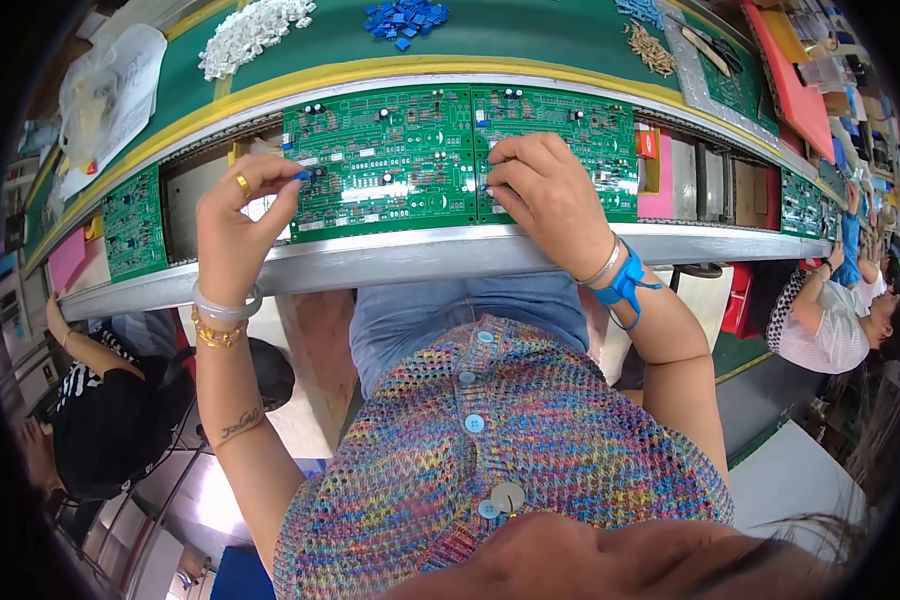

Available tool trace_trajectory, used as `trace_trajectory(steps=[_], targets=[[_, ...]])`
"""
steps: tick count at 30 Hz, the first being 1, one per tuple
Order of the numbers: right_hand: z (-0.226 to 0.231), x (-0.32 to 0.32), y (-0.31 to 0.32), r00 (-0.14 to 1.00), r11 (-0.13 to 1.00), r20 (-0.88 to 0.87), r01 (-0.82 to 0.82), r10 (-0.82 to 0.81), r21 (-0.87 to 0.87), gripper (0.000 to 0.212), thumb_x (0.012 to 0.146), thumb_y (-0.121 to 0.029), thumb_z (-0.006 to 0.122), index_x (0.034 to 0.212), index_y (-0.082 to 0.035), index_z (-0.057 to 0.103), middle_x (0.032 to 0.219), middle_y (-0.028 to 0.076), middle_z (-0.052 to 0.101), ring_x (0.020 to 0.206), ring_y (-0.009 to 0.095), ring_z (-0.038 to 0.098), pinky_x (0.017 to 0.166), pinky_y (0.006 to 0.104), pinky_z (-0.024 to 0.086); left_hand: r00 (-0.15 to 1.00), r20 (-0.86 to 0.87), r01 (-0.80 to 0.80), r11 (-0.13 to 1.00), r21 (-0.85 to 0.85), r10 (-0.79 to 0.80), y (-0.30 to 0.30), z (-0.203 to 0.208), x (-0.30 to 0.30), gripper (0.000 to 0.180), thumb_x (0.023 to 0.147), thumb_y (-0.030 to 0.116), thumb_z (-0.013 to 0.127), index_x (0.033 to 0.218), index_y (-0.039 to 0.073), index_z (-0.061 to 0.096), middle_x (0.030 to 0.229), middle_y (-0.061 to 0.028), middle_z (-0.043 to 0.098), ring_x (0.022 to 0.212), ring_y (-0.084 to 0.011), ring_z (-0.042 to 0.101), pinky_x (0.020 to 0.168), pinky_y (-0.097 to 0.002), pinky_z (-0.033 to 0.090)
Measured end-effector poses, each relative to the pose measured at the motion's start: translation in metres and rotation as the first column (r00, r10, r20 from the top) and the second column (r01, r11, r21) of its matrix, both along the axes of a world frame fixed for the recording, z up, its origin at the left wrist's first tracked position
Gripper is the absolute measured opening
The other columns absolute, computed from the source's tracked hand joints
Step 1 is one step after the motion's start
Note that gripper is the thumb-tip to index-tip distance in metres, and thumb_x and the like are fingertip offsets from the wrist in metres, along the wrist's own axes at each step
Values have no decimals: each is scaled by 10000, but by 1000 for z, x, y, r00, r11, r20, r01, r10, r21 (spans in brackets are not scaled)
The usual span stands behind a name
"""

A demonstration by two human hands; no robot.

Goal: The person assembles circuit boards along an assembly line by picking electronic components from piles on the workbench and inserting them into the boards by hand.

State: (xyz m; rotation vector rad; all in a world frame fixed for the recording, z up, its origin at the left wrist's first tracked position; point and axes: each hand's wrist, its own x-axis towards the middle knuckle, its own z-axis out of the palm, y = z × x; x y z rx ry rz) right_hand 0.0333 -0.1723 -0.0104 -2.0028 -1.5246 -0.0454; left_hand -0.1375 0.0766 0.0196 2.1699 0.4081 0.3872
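Note:
Two green circuit boards lie side by side on the conveyor rail, a left board [385, 160] and a right board [580, 135]. My left hand [238, 225] pinches a small blue component [303, 174] at the left board's left edge. At the seam between the boards my right hand [545, 195] has its fingers closed on another small blue component [487, 185]. A blue strap [625, 285] is tied round my right wrist. Bracelets and a ring sit on my left hand.
Piles of white parts [250, 32], blue parts [405, 18] and tan parts [652, 48] lie on the green shelf behind. More green boards [133, 225] [800, 200] ride the rail on both sides. Other people sit at left [110, 410] and right [830, 320].

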Motion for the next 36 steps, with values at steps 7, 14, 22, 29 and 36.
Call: trace_trajectory(steps=[7,14,22,29,36], targets=[[-1,-4,-1,999,1000,-35,-2,2,-1,173,675,-12,680,811,-43,578,943,59,571,881,263,526,765,349,446,992,-94,-82,996,-33,79,-1,-6,-19,135,770,-14,654,904,-18,667,859,-64,663,767,-128,648,705,-231,508],[-3,-3,0,1000,1000,-8,13,-13,6,186,670,-15,688,818,-51,582,930,54,567,879,257,526,767,346,443,986,-114,-132,989,-66,124,0,-11,-25,127,777,5,659,901,-22,667,856,-68,672,770,-131,657,694,-233,506],[-1,1,0,1000,1000,25,-18,18,7,181,649,-41,694,789,-56,580,911,45,563,867,232,529,763,331,457,975,-137,-172,985,17,172,9,-22,-30,122,781,2,657,901,-20,661,846,-75,676,760,-137,660,695,-234,506],[17,-8,-8,999,999,-14,38,-38,4,204,655,-67,711,831,-82,606,929,47,583,869,238,546,728,342,455,991,-70,-105,984,144,116,6,-19,-30,106,756,-31,656,858,1,658,861,-68,648,749,-157,635,678,-255,512],[5,-43,-26,991,997,-108,-74,75,21,182,681,-106,706,832,-109,603,867,21,595,758,214,561,639,328,443,989,-105,-81,979,187,102,1,-19,-30,117,747,-11,662,860,15,659,866,-56,620,736,-177,625,658,-271,501]])
